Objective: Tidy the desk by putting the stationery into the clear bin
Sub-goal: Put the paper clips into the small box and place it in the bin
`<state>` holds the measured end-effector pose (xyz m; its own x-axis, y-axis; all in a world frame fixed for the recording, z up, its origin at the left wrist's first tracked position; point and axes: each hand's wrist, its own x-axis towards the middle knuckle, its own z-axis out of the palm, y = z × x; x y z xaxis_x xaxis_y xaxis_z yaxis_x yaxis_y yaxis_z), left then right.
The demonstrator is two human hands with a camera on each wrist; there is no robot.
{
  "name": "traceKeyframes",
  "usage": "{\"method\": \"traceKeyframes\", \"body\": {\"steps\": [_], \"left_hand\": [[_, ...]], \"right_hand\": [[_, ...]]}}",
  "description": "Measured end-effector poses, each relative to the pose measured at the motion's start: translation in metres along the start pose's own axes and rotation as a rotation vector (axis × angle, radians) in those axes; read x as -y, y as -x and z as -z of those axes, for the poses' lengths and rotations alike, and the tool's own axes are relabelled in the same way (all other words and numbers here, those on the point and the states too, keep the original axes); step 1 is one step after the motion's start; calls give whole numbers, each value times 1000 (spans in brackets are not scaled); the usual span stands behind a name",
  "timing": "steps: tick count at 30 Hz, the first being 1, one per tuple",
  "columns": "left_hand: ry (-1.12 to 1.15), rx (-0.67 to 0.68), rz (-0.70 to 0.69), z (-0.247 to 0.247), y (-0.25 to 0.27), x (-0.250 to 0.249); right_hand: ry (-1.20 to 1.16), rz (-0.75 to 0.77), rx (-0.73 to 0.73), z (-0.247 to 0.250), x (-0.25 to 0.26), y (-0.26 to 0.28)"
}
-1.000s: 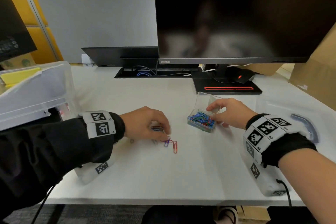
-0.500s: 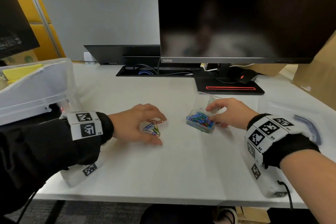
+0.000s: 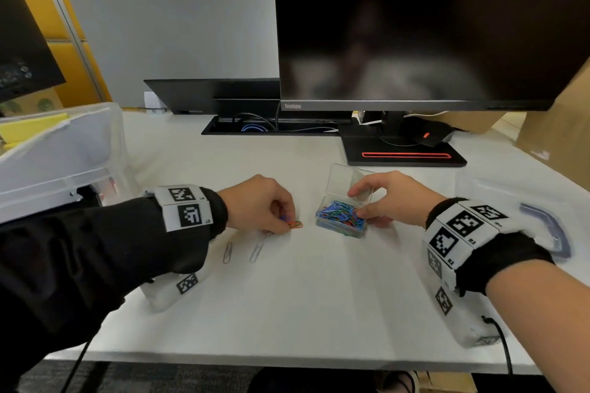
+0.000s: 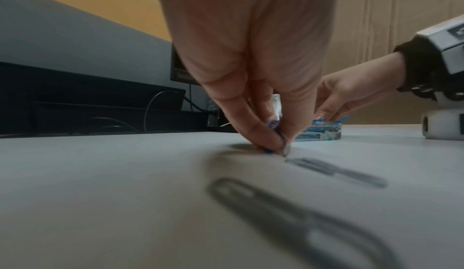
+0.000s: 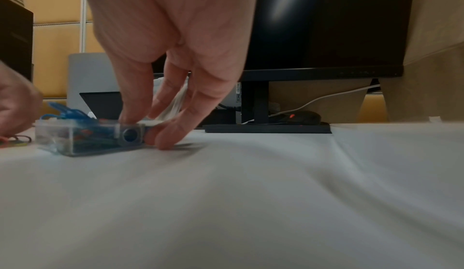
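Paper clips (image 3: 295, 224) sit pinched in the left hand (image 3: 255, 204) fingertips, low on the desk (image 3: 319, 297), beside the small open box (image 3: 341, 217) the right hand (image 3: 392, 198) grips. Lifting them clear before crossing should avoid snagging; two silver clips (image 3: 242, 252) lie just behind the pinch.

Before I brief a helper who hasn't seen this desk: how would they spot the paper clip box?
Start at the monitor; in front of its stand, the right hand holds the small clear paper clip box. Its lid stands open and it's full of coloured clips, unlike the big clear bin far left.

even indoor light, soft shadows, blurry wrist views, wide-angle edge distortion
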<state>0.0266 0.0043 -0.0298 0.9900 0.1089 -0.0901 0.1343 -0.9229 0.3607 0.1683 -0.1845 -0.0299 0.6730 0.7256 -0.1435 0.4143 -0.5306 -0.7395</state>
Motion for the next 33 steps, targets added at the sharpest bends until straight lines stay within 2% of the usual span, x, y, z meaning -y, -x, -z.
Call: {"method": "traceKeyframes", "body": {"steps": [3,7,9,11,14,18,21,24,27,33], "left_hand": [[-25,-108,-61,0,-10,-11],[83,-410,-167,1,-25,-24],[142,-478,-239,0,-32,-33],[179,-394,-284,-4,-38,-42],[127,-192,-245,-8,-39,-47],[44,-273,-138,-4,-34,-33],[-71,-135,4,-5,-27,-22],[-59,-12,-25,-10,-18,-17],[-45,34,-106,-9,-10,-11],[-28,-8,-80,0,9,9]], "right_hand": [[-18,-5,9,0,1,0],[-22,-4,15,0,2,1],[-29,-2,18,-1,2,1],[-30,7,26,-1,3,0],[-14,13,23,0,3,0],[19,-2,-21,-1,2,-2],[28,-9,-51,-2,2,-1],[36,-14,-35,-1,2,1],[40,-2,8,0,3,4],[51,-14,11,1,1,4]]}}
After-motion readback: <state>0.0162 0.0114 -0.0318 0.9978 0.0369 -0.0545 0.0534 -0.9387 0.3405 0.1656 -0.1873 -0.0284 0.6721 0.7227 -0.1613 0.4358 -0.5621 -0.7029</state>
